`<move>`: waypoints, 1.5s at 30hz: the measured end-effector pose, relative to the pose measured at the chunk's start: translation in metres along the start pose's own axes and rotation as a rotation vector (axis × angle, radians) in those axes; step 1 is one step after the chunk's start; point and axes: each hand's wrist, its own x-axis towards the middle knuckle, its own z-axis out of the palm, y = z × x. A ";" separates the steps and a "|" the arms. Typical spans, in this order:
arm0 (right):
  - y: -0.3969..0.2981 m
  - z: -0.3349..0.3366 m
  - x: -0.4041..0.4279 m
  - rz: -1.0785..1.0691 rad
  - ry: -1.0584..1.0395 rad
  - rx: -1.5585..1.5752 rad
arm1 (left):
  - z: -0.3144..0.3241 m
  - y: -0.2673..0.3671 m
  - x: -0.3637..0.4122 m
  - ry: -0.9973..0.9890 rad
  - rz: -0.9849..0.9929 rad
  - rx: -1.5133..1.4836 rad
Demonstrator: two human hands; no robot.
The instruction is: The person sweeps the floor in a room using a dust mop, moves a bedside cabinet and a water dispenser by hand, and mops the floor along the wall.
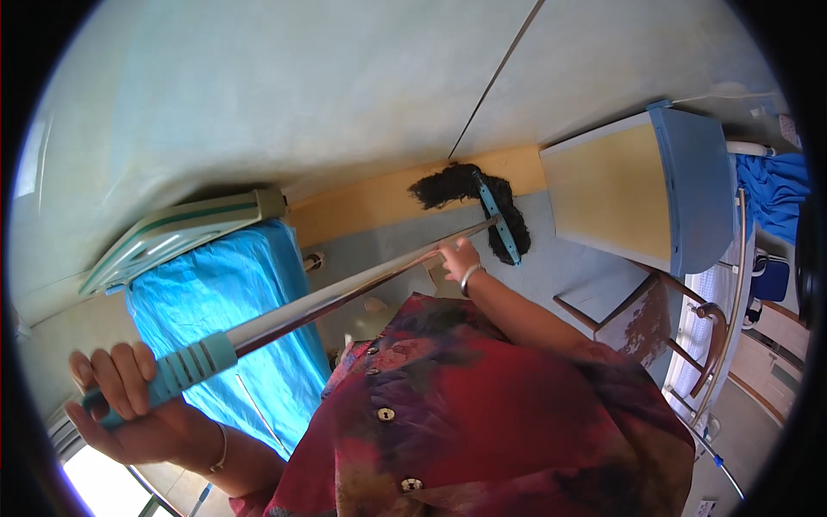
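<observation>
A long metal pole with a ribbed light-blue grip runs from lower left to the upper middle. At its far end is a dark shaggy mop head (513,216) with a light-blue plastic bar, seen against a yellow band and a grey-blue surface; whether it touches them I cannot tell. My left hand (126,404), wearing a bangle, is closed around the end of the light-blue grip (194,362). Near the mop head, my right hand (459,257) is at the metal pole (362,278), its thumb and fingers around the underside. It also wears a bangle.
Bright blue sheeting (239,291) hangs below a cream, green-striped casing (187,229) at left. On the right are a yellow and blue cabinet (610,187), a worn box-like piece (636,316), a curved wooden armrest (714,329) and metal rails (733,278). A thin dark rod (494,81) crosses the pale surface above.
</observation>
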 end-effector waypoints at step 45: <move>-0.101 -0.125 -0.073 -1.156 0.885 0.590 | -0.102 0.025 0.247 -0.028 1.937 1.546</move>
